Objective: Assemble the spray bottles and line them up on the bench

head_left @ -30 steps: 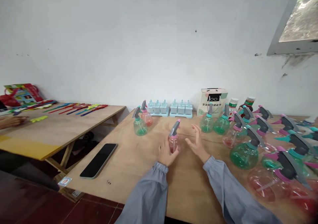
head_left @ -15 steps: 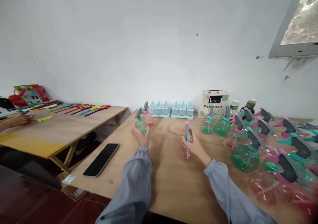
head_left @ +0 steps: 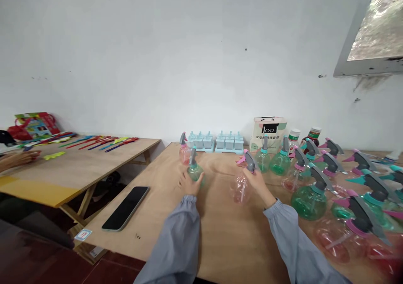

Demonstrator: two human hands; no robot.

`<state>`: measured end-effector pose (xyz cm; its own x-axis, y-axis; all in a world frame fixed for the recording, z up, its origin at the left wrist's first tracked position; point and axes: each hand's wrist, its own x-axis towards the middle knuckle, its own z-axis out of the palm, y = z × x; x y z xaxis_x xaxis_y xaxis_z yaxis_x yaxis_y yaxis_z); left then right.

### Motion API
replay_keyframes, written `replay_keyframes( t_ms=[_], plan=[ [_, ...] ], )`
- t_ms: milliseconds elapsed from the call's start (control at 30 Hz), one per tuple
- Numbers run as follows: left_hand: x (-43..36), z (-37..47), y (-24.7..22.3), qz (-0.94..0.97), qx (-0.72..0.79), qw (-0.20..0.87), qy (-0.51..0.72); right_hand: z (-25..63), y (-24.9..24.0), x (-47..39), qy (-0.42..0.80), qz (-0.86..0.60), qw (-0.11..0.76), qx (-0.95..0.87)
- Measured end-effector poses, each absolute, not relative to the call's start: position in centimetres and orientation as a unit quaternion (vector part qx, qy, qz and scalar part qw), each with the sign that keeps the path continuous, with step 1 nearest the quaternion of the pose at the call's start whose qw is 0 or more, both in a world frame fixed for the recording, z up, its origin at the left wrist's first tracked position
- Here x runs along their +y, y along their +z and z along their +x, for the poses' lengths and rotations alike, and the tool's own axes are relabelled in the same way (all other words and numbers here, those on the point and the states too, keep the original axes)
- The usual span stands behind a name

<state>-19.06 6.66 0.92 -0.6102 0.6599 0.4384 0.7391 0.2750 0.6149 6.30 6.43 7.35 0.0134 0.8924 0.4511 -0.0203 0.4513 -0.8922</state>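
Near the middle of the wooden table, my left hand [head_left: 189,185] is wrapped round the body of a green spray bottle [head_left: 195,171] with a grey and teal head. My right hand [head_left: 253,179] grips a pink spray bottle [head_left: 242,189] at its neck, just under the grey and pink head. Both bottles are upright. Behind my left hand stands another pink spray bottle [head_left: 184,153]. To the right of my right hand are several green and pink spray bottles, the nearest green one [head_left: 262,159] close behind it.
Two light blue popsicle moulds [head_left: 229,143], a printed paper bag [head_left: 268,136] and capped bottles [head_left: 311,138] line the wall. A black phone [head_left: 125,209] lies at the left. Another person's hand [head_left: 20,159] is over the left table [head_left: 94,166].
The green bottle in my left hand has moved right, away from the pink bottle behind it. My right hand has turned its pink bottle, so the nozzle now points left.
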Motion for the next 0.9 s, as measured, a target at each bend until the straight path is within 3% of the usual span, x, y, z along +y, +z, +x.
replay_keyframes(
  t_ms=[267, 467, 900],
  plan=[
    [2.9, -13.2, -2.0, -0.521, -0.730, 0.052, -0.439, 8.0, 9.9, 4.9, 0.560, -0.274, 0.564, -0.541],
    [2.2, -13.1, -1.5, -0.538, -0.713, 0.048, -0.447, 8.0, 9.7, 5.0, 0.534, -0.306, 0.657, -0.435],
    [2.6, -13.6, -2.0, -0.555, -0.702, 0.058, -0.443, 7.3, 9.1, 5.1, 0.546, -0.271, 0.653, -0.449]
  ],
)
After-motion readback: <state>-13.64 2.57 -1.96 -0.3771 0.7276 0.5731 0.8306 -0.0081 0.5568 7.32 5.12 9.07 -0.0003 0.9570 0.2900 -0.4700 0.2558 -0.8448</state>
